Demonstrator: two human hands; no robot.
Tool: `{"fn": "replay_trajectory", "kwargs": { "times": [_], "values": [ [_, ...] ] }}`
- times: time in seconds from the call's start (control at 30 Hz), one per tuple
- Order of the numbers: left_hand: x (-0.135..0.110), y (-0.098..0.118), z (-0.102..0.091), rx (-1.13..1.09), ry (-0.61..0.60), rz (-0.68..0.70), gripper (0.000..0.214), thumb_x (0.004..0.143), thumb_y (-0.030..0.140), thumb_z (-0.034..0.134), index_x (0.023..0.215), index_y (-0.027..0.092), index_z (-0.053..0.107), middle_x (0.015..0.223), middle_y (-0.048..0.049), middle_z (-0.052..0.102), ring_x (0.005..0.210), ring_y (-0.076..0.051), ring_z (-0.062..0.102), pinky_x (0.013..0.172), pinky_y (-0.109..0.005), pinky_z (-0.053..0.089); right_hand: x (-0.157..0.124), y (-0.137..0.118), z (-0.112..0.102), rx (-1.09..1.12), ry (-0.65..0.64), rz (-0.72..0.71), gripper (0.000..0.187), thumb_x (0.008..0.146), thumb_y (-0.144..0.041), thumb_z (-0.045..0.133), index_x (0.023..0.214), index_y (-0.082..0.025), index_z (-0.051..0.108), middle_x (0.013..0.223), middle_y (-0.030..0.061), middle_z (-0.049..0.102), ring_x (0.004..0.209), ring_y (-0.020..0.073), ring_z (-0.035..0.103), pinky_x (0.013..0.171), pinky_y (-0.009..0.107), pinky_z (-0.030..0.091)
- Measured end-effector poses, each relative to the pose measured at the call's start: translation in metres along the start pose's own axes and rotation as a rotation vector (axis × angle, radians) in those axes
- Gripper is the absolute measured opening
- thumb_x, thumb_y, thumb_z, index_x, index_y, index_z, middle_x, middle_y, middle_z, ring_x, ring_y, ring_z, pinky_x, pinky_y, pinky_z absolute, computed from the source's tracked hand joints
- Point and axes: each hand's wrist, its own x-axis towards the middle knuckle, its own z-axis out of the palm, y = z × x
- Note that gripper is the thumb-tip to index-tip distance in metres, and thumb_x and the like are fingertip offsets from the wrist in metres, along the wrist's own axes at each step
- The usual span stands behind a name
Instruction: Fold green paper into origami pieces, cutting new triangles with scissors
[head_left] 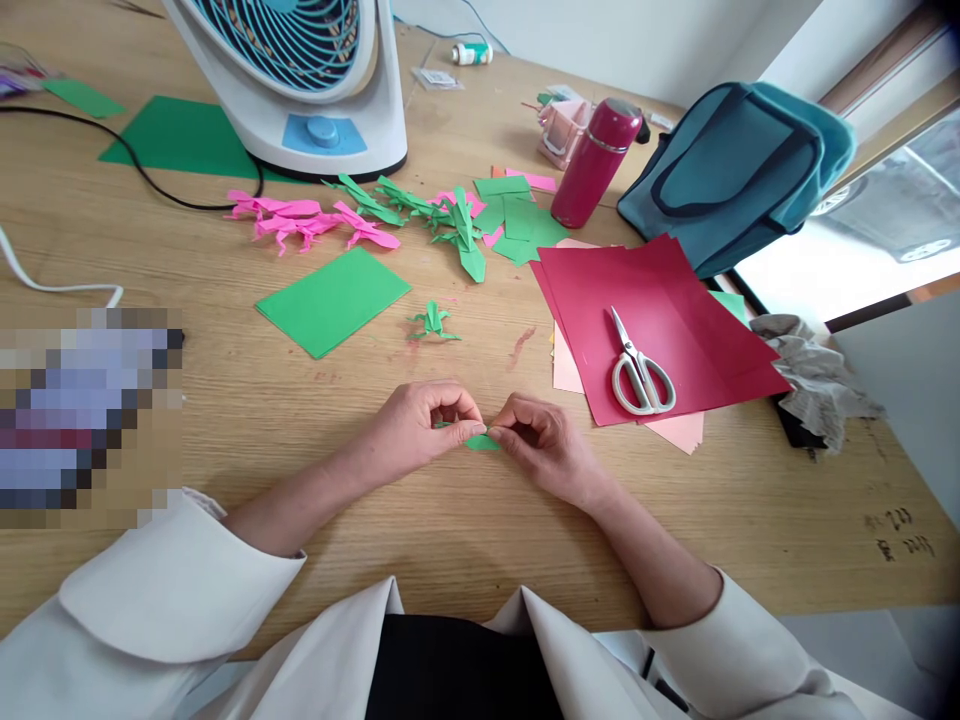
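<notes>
A small piece of green folded paper [482, 442] is pinched between my two hands, low over the table; the fingers cover most of it. My left hand [431, 420] grips its left part between thumb and forefinger. On the opposite side my right hand [546, 440] pinches the paper the same way, fingertips almost meeting the left ones. Just beyond the hands stands a small green origami figure [432, 321] with thin legs. Left of it lies a stack of green paper sheets [334, 302].
Pink origami figures [289, 218] and green ones [461, 235] lie behind. White scissors [639, 375] rest on red sheets [697, 310] at right. Around stand a fan [322, 120], a magenta flask [596, 165] and a teal bag [739, 170]. A blurred device [75, 420] is at left.
</notes>
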Motion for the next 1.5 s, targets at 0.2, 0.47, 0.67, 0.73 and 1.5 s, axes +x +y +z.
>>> {"fn": "replay_trajectory", "kwargs": {
  "times": [0.2, 0.47, 0.67, 0.73, 1.5],
  "values": [
    [-0.002, 0.003, 0.002, 0.031, 0.011, 0.007, 0.016, 0.084, 0.028, 0.060, 0.074, 0.017, 0.065, 0.074, 0.0005, 0.066, 0.068, -0.012, 0.057, 0.061, -0.022, 0.042, 0.000, 0.003, 0.002, 0.182, 0.038, 0.062, 0.023, 0.090, -0.036, 0.064, 0.077, -0.017, 0.063, 0.071, 0.0000, 0.057, 0.063, 0.0115, 0.047, 0.057, 0.025, 0.036],
    [-0.003, 0.007, 0.003, 0.043, -0.008, 0.045, 0.014, 0.084, 0.023, 0.059, 0.072, 0.017, 0.062, 0.076, 0.0009, 0.065, 0.068, -0.011, 0.055, 0.063, -0.023, 0.041, 0.001, 0.002, -0.002, 0.259, -0.011, 0.043, 0.031, 0.089, -0.046, 0.064, 0.077, -0.017, 0.059, 0.068, -0.0012, 0.053, 0.062, 0.0109, 0.044, 0.057, 0.025, 0.035],
    [-0.003, 0.004, 0.001, 0.024, 0.021, 0.017, 0.017, 0.083, 0.028, 0.062, 0.071, 0.016, 0.063, 0.072, 0.0001, 0.064, 0.067, -0.012, 0.056, 0.060, -0.022, 0.042, 0.000, 0.007, -0.002, 0.286, 0.002, 0.099, 0.033, 0.088, -0.048, 0.066, 0.077, -0.016, 0.062, 0.068, -0.0010, 0.055, 0.062, 0.0107, 0.045, 0.056, 0.024, 0.035],
    [-0.002, 0.002, 0.000, 0.032, 0.046, 0.017, 0.017, 0.082, 0.029, 0.063, 0.070, 0.016, 0.063, 0.071, -0.0003, 0.064, 0.067, -0.012, 0.057, 0.059, -0.022, 0.042, 0.000, 0.009, -0.001, 0.248, 0.044, 0.101, 0.032, 0.088, -0.045, 0.066, 0.075, -0.016, 0.062, 0.067, -0.0015, 0.053, 0.061, 0.0104, 0.044, 0.055, 0.024, 0.033],
    [0.000, -0.004, -0.004, 0.025, 0.166, -0.032, 0.019, 0.083, 0.034, 0.064, 0.075, 0.016, 0.067, 0.068, 0.0013, 0.066, 0.060, -0.011, 0.053, 0.056, -0.022, 0.040, -0.006, 0.000, 0.004, -0.512, 0.094, -0.441, 0.017, 0.094, -0.028, 0.058, 0.110, -0.021, 0.059, 0.103, 0.0101, 0.059, 0.093, 0.0224, 0.054, 0.082, 0.039, 0.048]
  ]
}}
